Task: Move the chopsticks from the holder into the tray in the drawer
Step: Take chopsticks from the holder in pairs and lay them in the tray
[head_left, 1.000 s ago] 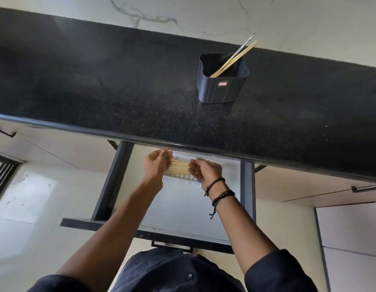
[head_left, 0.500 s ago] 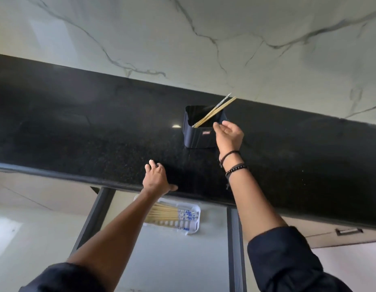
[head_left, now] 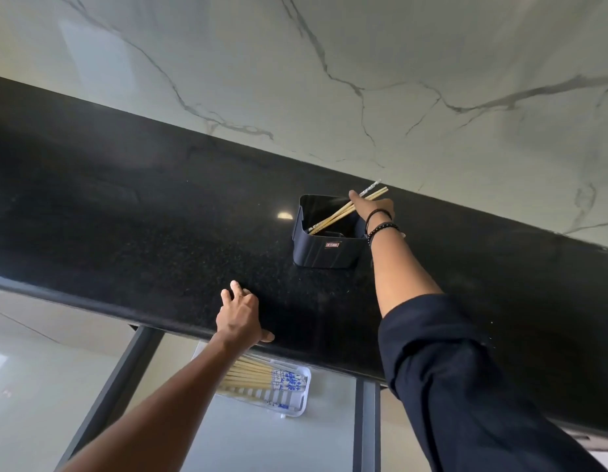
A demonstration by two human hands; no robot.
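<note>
A dark square holder (head_left: 324, 248) stands on the black countertop (head_left: 142, 212) near the wall. A few wooden chopsticks (head_left: 333, 216) lean in it, tips up to the right. My right hand (head_left: 370, 207) reaches over the holder's right rim and grips those chopsticks. My left hand (head_left: 241, 316) rests flat on the counter's front edge, fingers spread, holding nothing. Below the counter the drawer (head_left: 272, 437) stands open, and a white slotted tray (head_left: 295, 403) in it holds several chopsticks (head_left: 261, 378) with blue-patterned ends.
A marble-look wall (head_left: 364, 80) rises behind the counter. Dark drawer rails (head_left: 365, 424) run on both sides of the drawer. Pale cabinet fronts (head_left: 40, 369) lie to the left below the counter.
Both hands left the tray in the drawer. My right hand rose to the holder and closed on the chopsticks; my left hand settled on the counter edge. The view tilted upward.
</note>
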